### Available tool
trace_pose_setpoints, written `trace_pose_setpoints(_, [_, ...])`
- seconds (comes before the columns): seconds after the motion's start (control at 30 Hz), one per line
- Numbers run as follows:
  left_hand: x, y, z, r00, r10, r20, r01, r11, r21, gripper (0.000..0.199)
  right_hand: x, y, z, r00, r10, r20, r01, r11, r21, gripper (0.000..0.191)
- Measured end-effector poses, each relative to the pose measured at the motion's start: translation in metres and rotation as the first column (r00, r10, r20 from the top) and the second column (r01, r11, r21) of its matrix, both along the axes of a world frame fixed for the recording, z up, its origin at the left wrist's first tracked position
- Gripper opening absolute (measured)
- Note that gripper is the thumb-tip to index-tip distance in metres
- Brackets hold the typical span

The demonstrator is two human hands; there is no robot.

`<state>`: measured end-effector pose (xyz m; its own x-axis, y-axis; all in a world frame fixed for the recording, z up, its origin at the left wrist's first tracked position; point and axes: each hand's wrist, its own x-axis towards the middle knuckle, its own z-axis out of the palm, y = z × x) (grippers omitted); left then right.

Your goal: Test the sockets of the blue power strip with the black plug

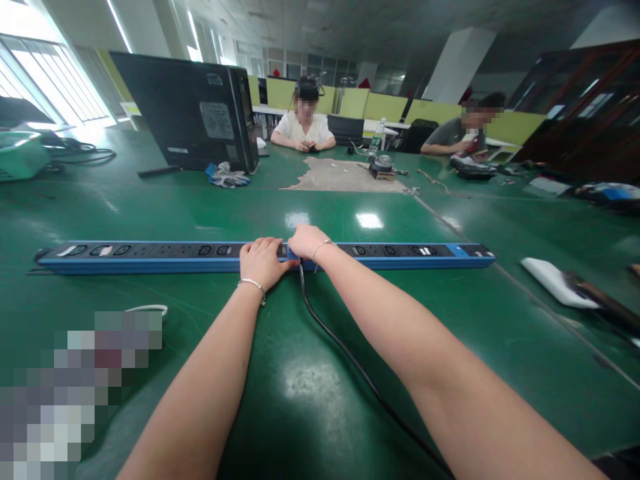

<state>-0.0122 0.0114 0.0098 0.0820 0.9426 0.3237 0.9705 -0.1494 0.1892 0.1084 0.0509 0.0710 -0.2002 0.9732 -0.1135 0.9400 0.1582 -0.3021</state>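
Observation:
A long blue power strip [150,266] with a black socket face lies crosswise on the green table. My left hand [263,261] is wrapped over its middle, thumb toward the front side. Right beside it, my right hand [307,241] is closed round the end of a black cable [345,348] at the strip. The plug itself is hidden under my fingers, so whether it sits in a socket cannot be made out. From there the cable runs down toward the table's near edge, passing between my forearms.
A black computer case [185,113] stands at the back left, with gloves [227,175] beside it. A green basket [20,157] is far left, a white object [557,283] at right. Two people sit across the table [200,217]. A blurred-out item lies at lower left.

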Motion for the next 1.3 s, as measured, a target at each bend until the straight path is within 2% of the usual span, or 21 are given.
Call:
trace_pose_setpoints(0.17, [-0.001,0.000,-0.001,1.000,-0.008,0.016,0.008,1.000,0.011,0.046,-0.005,-0.011,-0.006,0.999,-0.036,-0.011,0.037,0.992,0.117,0.034])
trace_pose_setpoints(0.27, [0.000,0.001,0.002,0.999,-0.017,0.029,0.017,1.000,-0.009,0.047,-0.006,-0.014,-0.008,0.999,-0.037,-0.017,0.039,0.992,0.119,0.032])
trace_pose_setpoints(0.43, [0.006,-0.002,0.019,0.985,0.022,0.170,-0.013,0.999,-0.052,0.044,0.004,-0.013,-0.014,0.997,-0.022,-0.069,0.031,0.991,0.129,0.031])
trace_pose_setpoints(0.5, [0.012,-0.004,0.028,0.978,0.031,0.207,-0.021,0.999,-0.048,0.046,0.017,-0.017,-0.019,0.994,0.006,-0.112,0.012,0.987,0.160,0.035])
trace_pose_setpoints(0.57, [0.018,-0.004,0.036,0.982,0.035,0.187,-0.014,0.993,-0.117,0.050,0.037,-0.024,-0.025,0.992,-0.017,-0.128,0.043,0.977,0.210,0.042])
trace_pose_setpoints(0.7, [0.032,0.006,0.053,0.999,0.049,0.022,-0.041,0.958,-0.283,0.049,0.084,-0.042,-0.040,0.972,-0.160,-0.169,0.212,0.910,0.355,0.039])
trace_pose_setpoints(0.83, [0.043,0.019,0.065,0.988,0.049,-0.144,-0.094,0.940,-0.329,0.041,0.119,-0.051,-0.059,0.971,-0.168,-0.168,0.231,0.835,0.499,0.036])
trace_pose_setpoints(1.03, [0.052,0.020,0.065,0.971,0.111,-0.213,-0.173,0.940,-0.296,0.038,0.135,-0.055,-0.082,0.991,-0.097,-0.092,0.132,0.827,0.546,0.038])
trace_pose_setpoints(1.3, [0.057,0.012,0.057,0.965,0.186,-0.185,-0.237,0.920,-0.312,0.041,0.137,-0.055,-0.087,0.997,-0.045,-0.068,0.076,0.814,0.576,0.040])
